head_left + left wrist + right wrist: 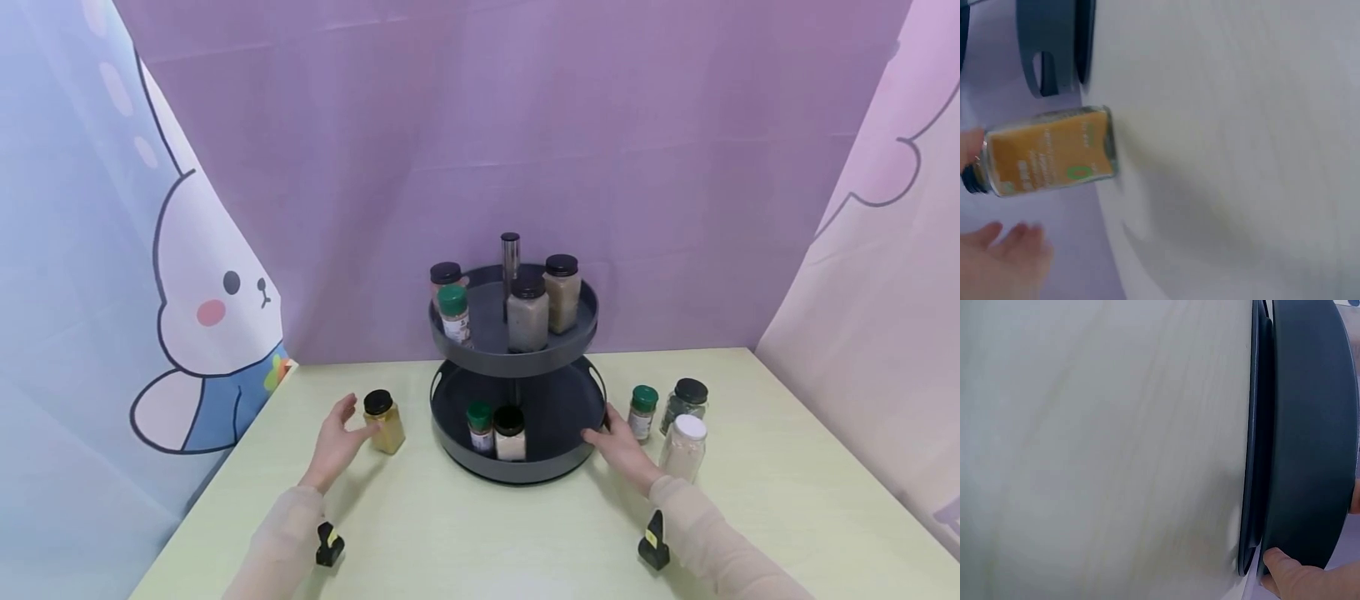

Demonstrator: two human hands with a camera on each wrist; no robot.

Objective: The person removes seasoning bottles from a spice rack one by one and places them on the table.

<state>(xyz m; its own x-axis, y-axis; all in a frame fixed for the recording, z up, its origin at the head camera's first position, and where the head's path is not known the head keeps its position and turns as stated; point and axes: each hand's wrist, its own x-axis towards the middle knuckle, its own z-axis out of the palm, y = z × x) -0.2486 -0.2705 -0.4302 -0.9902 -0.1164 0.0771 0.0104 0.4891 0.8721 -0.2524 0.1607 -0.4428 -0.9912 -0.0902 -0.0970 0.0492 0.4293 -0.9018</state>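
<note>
Black-capped spice jar (388, 435) upright on worktop (480, 537), long axis vertical, between left hand (337, 443) (nearer) and lower round tray (517, 472). Left fingers spread wide, no grip; thumb contact unclear. Right hand (624, 452) pinches tray's right side.

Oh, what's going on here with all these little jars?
A person is using both hands around a two-tier stand. The left hand is at a yellow jar with a black lid, its thumb close against the jar, other fingers apart from it. The right hand grips the lower tray at its side. Four jars stand on the upper tray, two on the lower, three more on the table to the right.
</note>
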